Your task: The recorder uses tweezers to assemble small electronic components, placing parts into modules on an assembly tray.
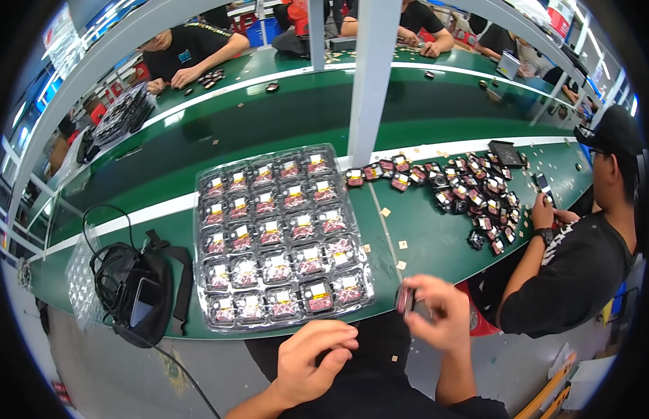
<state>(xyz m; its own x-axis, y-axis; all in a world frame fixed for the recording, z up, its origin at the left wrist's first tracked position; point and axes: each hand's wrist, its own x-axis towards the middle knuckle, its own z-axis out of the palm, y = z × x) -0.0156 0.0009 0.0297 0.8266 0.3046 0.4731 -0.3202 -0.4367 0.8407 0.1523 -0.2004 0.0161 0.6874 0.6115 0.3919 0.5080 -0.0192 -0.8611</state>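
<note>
Between the thumb and fingers of my right hand is a small black packaged gadget, held upright just past the right edge of the tray. Curled fingers close my left hand below the tray's near edge; whether anything is inside them is hidden. A clear plastic blister tray lies in front of me, its rows of pockets filled with small black packs with red and white fronts. One pack in the nearest row looks darker and sharper than its neighbours.
Right of the tray, a heap of similar packs spreads over the green bench, with a black tray behind it. A co-worker sits at the right. A black bag with cables lies left. A white post rises ahead; other people work beyond.
</note>
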